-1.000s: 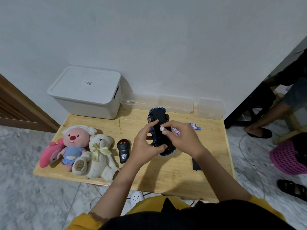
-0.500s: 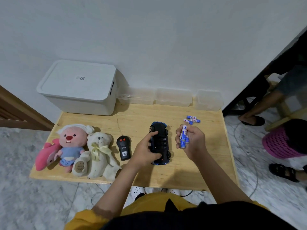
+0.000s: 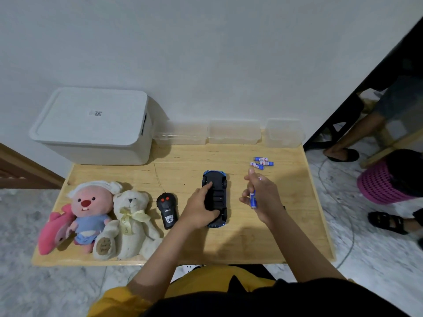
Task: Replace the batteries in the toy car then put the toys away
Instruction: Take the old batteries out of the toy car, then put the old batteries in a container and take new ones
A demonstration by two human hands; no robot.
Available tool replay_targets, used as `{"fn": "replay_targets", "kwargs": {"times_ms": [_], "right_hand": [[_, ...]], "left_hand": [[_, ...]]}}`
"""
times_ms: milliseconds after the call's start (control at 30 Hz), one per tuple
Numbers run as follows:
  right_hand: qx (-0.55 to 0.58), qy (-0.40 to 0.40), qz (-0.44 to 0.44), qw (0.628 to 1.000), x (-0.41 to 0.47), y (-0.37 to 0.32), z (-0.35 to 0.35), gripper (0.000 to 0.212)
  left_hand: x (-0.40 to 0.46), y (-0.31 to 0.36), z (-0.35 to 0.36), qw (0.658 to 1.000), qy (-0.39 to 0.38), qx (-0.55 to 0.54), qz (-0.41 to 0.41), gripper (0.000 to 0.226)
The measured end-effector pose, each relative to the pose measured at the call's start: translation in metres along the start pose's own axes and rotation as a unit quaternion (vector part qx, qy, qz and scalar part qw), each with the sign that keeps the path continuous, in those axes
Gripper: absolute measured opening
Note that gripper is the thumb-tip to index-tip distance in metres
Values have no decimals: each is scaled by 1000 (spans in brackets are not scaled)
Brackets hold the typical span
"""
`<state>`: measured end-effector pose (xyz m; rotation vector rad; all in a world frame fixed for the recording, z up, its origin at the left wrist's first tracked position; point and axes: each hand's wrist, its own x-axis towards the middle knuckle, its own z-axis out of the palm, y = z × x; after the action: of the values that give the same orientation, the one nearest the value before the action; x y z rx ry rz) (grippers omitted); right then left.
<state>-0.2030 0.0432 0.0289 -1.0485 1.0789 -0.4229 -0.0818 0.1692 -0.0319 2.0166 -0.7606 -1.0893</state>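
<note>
Head view: left hand (image 3: 201,208) is gripping the upturned toy car (image 3: 215,197); right hand (image 3: 259,195), now drawn farther right, is pinching blue batteries (image 3: 253,200).

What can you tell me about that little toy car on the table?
The toy car lies upside down on the wooden table, its black plastic underside up, blue body edging both ends, wheels at the corners. It runs lengthwise away from the person. The left hand rests on it, fingers curled over its left side. Nothing else touches it.
</note>
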Motion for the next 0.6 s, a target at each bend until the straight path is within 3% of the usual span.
{"fn": "replay_targets", "kwargs": {"times_ms": [133,267,367,467,600], "right_hand": [[-53,-16,-46,997,16,-11,-11,18],[-94,4,-84,992,33,-28,-35,21],[-169,44,-139,975,51,-39,-61,17],[-309,103,-211,922,75,-46,-92,24],[-359,118,-248,892,113,-61,-131,30]], "left_hand": [[9,15,3,995,89,37,-11,79],[20,51,17,987,154,25,40,70],[35,79,38,985,155,24,71,67],[54,103,58,984,142,34,100,65],[90,133,83,981,136,58,129,64]]}}
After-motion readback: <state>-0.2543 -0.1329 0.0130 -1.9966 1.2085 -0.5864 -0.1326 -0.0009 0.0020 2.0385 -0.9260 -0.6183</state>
